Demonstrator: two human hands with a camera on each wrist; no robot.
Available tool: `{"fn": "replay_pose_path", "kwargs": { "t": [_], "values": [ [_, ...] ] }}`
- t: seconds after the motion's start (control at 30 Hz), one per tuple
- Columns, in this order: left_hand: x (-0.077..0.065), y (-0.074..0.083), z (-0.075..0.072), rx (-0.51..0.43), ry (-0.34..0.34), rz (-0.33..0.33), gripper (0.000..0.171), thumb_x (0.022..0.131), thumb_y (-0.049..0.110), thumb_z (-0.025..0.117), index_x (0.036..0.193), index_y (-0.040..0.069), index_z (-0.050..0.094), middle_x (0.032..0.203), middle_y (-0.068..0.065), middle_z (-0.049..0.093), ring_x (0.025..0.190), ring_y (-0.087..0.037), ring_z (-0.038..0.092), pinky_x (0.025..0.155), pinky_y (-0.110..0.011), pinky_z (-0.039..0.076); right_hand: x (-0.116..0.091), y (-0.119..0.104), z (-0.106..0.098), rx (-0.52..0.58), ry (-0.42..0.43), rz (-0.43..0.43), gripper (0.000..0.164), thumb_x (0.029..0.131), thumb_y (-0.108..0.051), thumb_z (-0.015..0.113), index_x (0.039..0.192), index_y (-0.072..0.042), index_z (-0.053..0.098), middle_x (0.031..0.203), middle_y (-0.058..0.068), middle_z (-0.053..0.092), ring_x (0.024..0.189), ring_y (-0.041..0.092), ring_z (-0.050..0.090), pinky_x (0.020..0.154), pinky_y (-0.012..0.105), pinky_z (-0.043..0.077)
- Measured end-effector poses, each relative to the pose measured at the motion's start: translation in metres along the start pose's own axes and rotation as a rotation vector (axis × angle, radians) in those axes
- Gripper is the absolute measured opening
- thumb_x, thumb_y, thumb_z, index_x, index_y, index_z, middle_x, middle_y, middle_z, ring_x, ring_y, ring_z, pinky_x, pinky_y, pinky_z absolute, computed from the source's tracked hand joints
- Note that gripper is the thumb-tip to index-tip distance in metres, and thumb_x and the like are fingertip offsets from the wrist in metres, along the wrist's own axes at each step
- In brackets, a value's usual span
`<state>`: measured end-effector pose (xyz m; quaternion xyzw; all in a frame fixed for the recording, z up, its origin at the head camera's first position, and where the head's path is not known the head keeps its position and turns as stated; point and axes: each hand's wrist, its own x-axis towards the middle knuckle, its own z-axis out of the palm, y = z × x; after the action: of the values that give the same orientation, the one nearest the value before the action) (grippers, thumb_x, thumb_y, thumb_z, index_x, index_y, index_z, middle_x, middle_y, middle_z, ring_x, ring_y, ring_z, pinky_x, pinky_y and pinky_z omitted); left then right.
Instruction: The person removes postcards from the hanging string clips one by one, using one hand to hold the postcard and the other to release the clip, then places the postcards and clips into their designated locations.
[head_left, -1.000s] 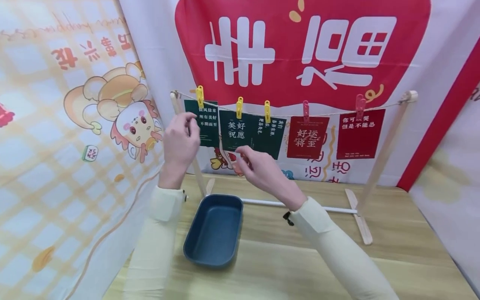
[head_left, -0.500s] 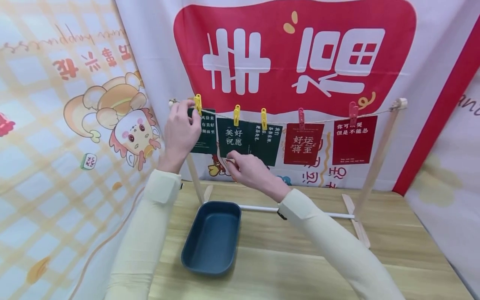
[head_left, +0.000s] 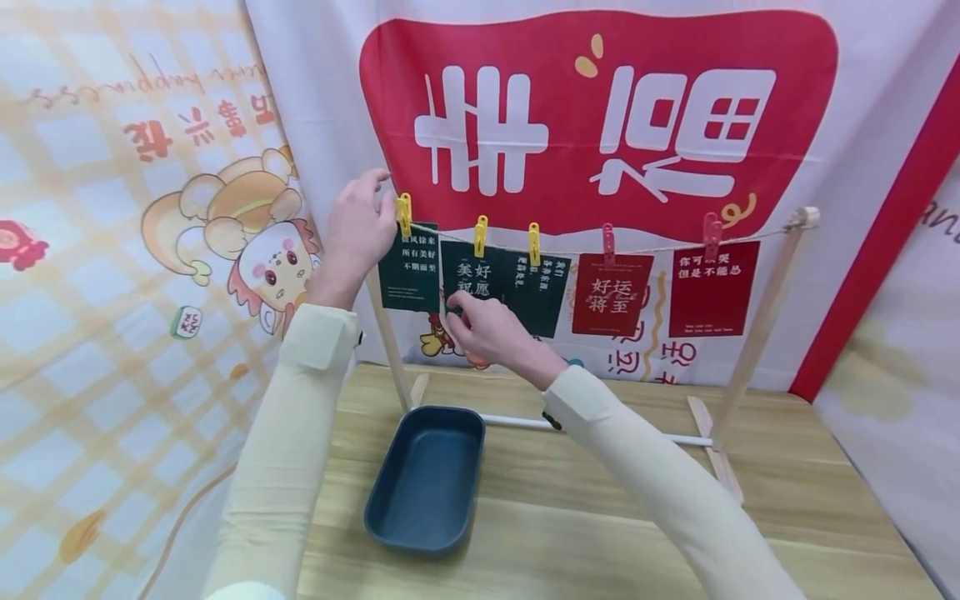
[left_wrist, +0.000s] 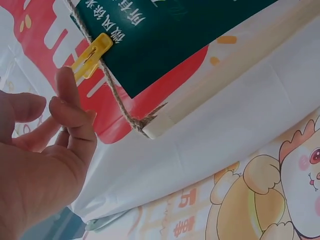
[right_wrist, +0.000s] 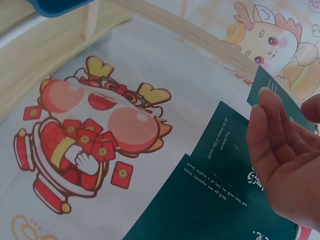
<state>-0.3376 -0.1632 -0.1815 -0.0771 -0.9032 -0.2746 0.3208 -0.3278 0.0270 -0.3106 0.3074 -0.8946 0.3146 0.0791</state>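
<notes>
A: Where do we locate the left clip?

B: We find the left clip, yellow, at the left end of the line, near the left post. It clamps the upper edge of the left card, which is green.

A: What grip do we read at the left hand?

B: Its fingers are loosely bent and spread, the thumb apart. The fingertips lie just beside the left clip; we cannot tell whether they touch it.

A: And the right hand?

B: We see slightly bent fingers close together, with a gap to the thumb. They lie before the lower left corner of the second card, also green; we cannot confirm contact.

A: What else do we note along the line?

B: The second card overlaps the third card. Further right, two red clips carry two red cards.

A: And on the bench?

B: We note the blue tray toward the left edge, in front of the left post.
</notes>
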Motion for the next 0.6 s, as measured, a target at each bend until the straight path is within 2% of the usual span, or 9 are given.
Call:
{"fn": "replay_pose_path", "kwargs": {
  "t": [0.2, 0.37, 0.6],
  "values": [
    [0.008, 0.01, -0.001, 0.009, -0.093, -0.053, 0.051, 0.102, 0.04, 0.043, 0.147, 0.016, 0.042, 0.148, -0.007, 0.048, 0.127, -0.024, 0.051, 0.106, -0.04, 0.047, 0.01, -0.002, 0.0, 0.009, -0.001, 0.078, 0.034, 0.103, -0.032, 0.046, 0.132, -0.014, 0.051, 0.07, 0.002, 0.06, 0.054, 0.015, 0.06, 0.048, 0.026, 0.049],
    [0.012, 0.013, -0.002, 0.002, -0.15, -0.099, 0.052, 0.101, 0.043, 0.045, 0.145, 0.015, 0.044, 0.146, -0.009, 0.047, 0.121, -0.024, 0.051, 0.101, -0.038, 0.051, 0.017, -0.003, 0.001, 0.078, 0.018, 0.138, 0.033, 0.103, -0.031, 0.046, 0.13, -0.014, 0.052, 0.075, 0.003, 0.063, 0.058, 0.016, 0.062, 0.052, 0.026, 0.051],
    [0.012, 0.008, -0.002, 0.03, -0.254, -0.136, 0.059, 0.1, 0.047, 0.043, 0.149, 0.015, 0.039, 0.148, -0.009, 0.045, 0.121, -0.026, 0.05, 0.104, -0.043, 0.048, 0.024, 0.002, 0.005, 0.182, -0.017, 0.147, 0.037, 0.103, -0.033, 0.045, 0.133, -0.012, 0.051, 0.087, 0.011, 0.07, 0.064, 0.018, 0.065, 0.058, 0.024, 0.055]
  ]
}}
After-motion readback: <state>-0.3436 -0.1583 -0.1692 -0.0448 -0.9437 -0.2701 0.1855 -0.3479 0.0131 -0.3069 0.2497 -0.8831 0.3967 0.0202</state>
